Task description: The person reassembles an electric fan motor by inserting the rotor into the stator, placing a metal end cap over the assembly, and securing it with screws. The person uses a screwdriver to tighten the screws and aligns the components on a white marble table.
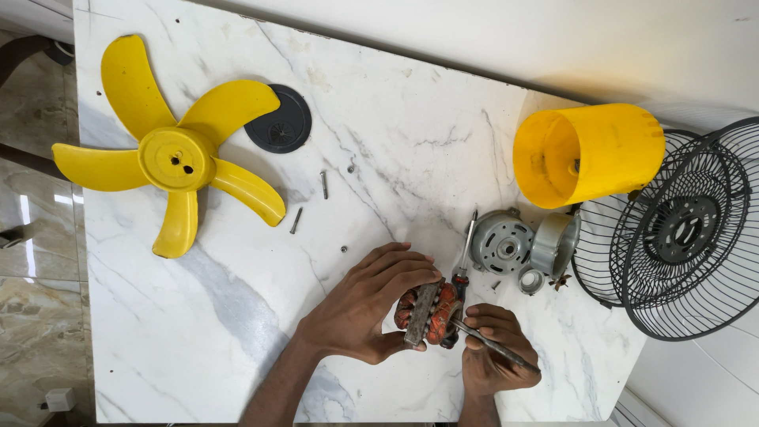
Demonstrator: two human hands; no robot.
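Copper-wound motor stator (427,312), grey laminated core, upright.

Both hands (371,304) (494,352) curled, gripping

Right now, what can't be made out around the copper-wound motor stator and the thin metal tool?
- Copper-wound motor stator: head view, near side covered by left hand.
- Thin metal tool: tip hidden behind stator; right hand wraps the shaft.
- Black wire fan guards: cut off by right edge.
- Small screws on white marble table: too small for head type.
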